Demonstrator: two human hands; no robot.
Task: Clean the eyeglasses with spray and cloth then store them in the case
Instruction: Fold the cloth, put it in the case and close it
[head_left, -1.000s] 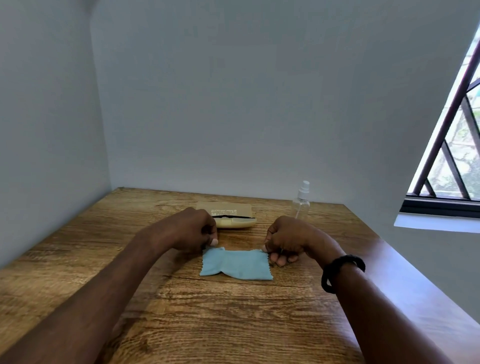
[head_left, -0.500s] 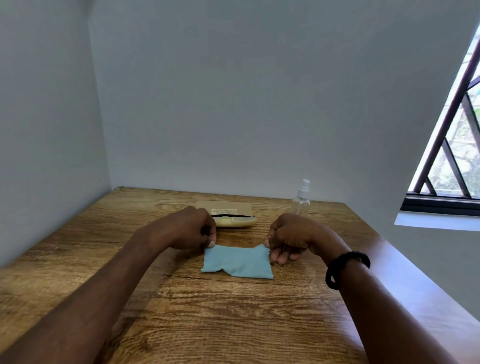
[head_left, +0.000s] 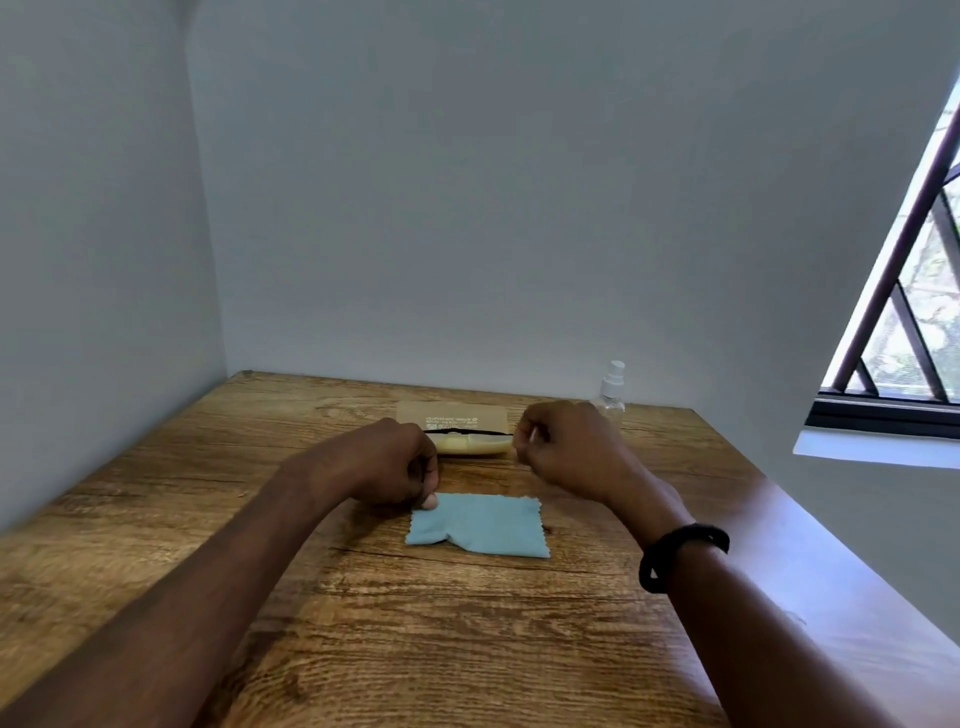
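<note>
Now | cloth (head_left: 480, 525) flat, long axis left-right | left hand (head_left: 392, 462) fingers pinch its corner | right hand (head_left: 563, 447) fingers curled, empty

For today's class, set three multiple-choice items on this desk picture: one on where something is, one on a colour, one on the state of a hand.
1. Where does the spray bottle stand?
A. at the far right of the table, near the wall
B. on the cloth
C. at the near left edge

2. What colour is the cloth?
A. red
B. light blue
C. black

3. What is the left hand doing?
A. holding the bottle
B. lying flat, palm up
C. touching the cloth's far left corner

Answers:
1 A, the bottle rises behind the right hand by the back wall.
2 B, the cloth lying flat on the wood is pale blue.
3 C, its fingertips rest on that corner, while the right hand is off the cloth.
</note>
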